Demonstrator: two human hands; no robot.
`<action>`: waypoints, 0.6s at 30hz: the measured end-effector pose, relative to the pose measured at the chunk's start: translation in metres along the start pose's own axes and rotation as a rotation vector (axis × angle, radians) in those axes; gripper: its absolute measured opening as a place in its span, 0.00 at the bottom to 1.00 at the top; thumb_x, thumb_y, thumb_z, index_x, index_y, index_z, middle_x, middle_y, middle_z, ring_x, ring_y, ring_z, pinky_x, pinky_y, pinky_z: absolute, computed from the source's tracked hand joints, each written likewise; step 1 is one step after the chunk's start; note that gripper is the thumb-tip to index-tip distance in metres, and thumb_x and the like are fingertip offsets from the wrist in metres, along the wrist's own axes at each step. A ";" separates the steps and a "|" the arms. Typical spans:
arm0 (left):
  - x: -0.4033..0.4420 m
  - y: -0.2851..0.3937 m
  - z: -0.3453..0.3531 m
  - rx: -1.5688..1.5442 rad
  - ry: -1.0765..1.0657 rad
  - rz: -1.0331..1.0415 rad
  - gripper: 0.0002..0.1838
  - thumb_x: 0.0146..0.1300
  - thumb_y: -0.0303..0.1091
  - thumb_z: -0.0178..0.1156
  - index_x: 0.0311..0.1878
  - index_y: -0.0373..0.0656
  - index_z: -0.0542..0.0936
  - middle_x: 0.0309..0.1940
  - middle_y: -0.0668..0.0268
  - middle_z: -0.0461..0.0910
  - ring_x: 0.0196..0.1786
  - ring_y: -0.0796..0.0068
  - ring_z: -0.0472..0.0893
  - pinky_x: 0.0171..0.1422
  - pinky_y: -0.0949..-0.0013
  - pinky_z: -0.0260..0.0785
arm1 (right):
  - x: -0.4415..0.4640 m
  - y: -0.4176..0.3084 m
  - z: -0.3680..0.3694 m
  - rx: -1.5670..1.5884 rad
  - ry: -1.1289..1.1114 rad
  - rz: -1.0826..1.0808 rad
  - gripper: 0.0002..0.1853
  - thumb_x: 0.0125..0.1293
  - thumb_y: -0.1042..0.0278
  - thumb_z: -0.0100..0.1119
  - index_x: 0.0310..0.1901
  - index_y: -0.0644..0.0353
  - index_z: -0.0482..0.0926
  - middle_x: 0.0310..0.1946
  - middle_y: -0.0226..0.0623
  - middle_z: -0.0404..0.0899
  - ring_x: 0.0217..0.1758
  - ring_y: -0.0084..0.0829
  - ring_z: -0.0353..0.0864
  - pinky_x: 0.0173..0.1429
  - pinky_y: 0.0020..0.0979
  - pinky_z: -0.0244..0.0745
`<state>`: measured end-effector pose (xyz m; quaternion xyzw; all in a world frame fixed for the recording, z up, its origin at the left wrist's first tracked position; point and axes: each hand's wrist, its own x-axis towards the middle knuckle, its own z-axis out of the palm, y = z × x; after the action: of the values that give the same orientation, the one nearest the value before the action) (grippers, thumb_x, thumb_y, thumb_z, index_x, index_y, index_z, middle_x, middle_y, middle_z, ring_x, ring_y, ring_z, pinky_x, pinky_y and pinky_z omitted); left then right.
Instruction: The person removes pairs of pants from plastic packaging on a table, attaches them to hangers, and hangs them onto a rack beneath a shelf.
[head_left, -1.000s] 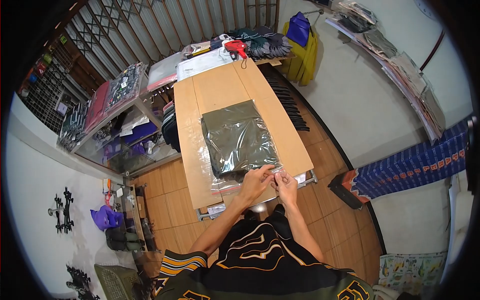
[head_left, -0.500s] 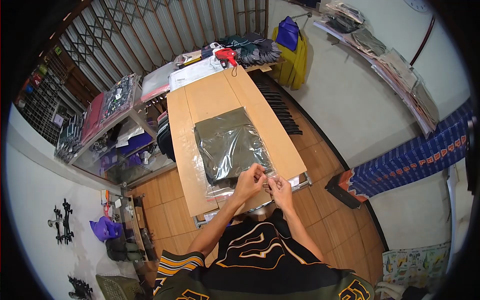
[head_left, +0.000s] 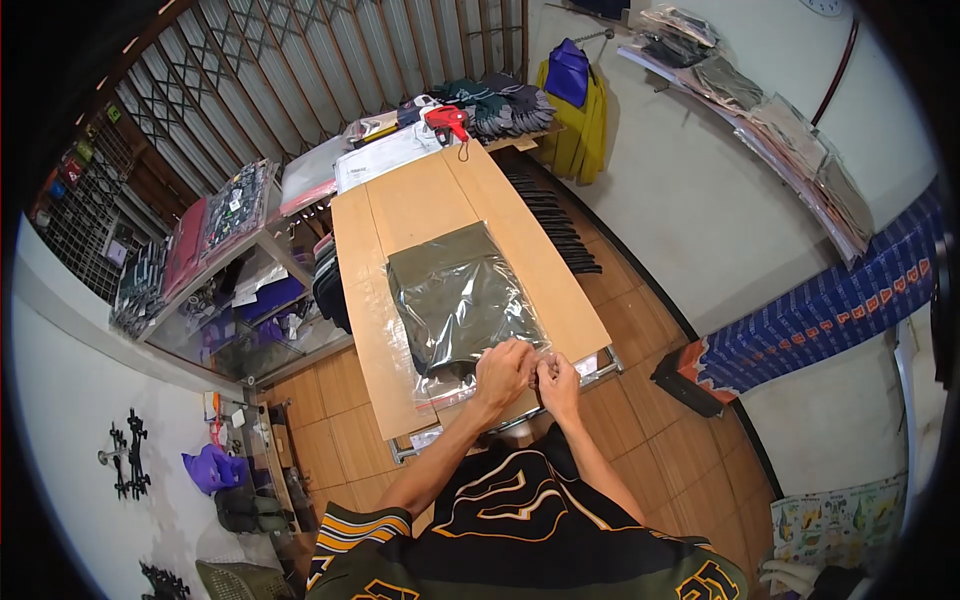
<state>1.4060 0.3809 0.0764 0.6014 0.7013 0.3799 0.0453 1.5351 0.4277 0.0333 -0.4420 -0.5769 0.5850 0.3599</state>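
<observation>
A folded olive-green garment [head_left: 445, 275] lies flat inside a clear plastic bag [head_left: 508, 312] on the table. The bag's near edge has a reddish strip along it at the left. At the bag's near right corner, my left hand [head_left: 505, 372] is closed with its fingers curled on the plastic edge. Right beside it, my right hand [head_left: 557, 384] pinches the same edge, thumb against fingers. The exact grip points are partly hidden by my fingers.
The table [head_left: 415, 205] is topped with brown board. A red tag gun [head_left: 447, 121] and white papers [head_left: 385, 158] sit at its far end. A glass cabinet [head_left: 240, 300] stands left, a wall shelf of bagged clothes [head_left: 770, 125] right, and a blue box [head_left: 820, 310] below it.
My left hand has shifted slightly toward me and its fingers have curled in more. My right hand's fingers have closed up beside it. The bag stays in place.
</observation>
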 end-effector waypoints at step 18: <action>-0.025 -0.016 -0.027 -0.157 -0.025 -0.076 0.10 0.63 0.27 0.63 0.48 0.43 0.80 0.35 0.63 0.83 0.37 0.60 0.82 0.43 0.60 0.75 | -0.012 -0.006 0.011 -0.108 0.097 -0.114 0.14 0.60 0.75 0.66 0.45 0.69 0.73 0.27 0.41 0.87 0.29 0.24 0.86 0.34 0.25 0.78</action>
<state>1.3854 0.3462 0.0762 0.5736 0.6911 0.4242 0.1158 1.5287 0.4128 0.0396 -0.4552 -0.6138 0.5093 0.3958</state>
